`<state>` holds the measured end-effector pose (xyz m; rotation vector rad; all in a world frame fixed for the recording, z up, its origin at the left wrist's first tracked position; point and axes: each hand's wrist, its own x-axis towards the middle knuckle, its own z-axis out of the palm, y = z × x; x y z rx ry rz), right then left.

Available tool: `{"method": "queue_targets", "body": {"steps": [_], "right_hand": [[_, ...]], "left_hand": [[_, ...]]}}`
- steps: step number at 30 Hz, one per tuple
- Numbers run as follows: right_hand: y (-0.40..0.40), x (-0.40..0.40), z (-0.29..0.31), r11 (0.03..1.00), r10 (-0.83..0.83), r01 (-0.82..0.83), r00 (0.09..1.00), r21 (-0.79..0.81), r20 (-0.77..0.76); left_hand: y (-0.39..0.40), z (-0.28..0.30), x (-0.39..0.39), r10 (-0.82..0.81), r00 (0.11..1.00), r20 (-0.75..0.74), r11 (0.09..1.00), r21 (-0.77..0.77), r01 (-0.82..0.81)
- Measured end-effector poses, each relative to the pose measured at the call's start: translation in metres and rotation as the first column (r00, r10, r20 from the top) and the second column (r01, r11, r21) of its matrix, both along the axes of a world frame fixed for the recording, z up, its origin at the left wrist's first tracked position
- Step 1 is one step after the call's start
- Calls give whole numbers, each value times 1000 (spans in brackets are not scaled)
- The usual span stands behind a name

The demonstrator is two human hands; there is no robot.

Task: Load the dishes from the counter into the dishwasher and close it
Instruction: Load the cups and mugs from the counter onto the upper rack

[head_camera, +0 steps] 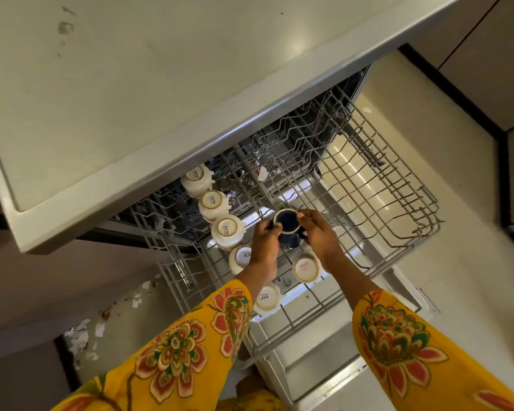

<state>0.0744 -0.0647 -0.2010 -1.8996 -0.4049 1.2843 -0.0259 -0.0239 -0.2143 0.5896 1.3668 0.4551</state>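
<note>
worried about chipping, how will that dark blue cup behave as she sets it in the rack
The dark blue cup looks like rigid glazed ceramic, so probably fragile against the wire rack. Inverted on its rim, it should sit steady rather than roll. Left hand and right hand both hold it, suggesting a smooth, possibly slippery surface.

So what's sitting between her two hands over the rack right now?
In the head view, a dark blue cup, upside down, sits between the left hand and right hand, both gripping it.

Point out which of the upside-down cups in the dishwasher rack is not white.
The dark blue cup, held between the left hand and right hand. The other upside-down cups, like the nearest white cup, are white.
</note>
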Motion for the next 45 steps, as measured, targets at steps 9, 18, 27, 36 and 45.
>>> {"method": "queue_targets", "body": {"steps": [9,18,27,36,45], "right_hand": [[4,2,-7,995,77,-74,996,-60,45],[1,3,-4,978,190,-174,971,-113,146],[3,-1,1,958,261,-226,943,-178,206],[-5,-5,21,986,105,-63,953,-153,283],[-8,-34,49,995,82,-55,937,-87,340]], "left_hand": [[-2,-12,1,-81,989,-120,996,35,86],[-3,-11,0,-140,965,-220,989,16,147],[-2,-5,1,-209,913,-350,974,5,224],[-6,19,-7,-87,974,-209,995,-74,73],[-20,46,-38,91,996,-10,995,-49,-92]]}}
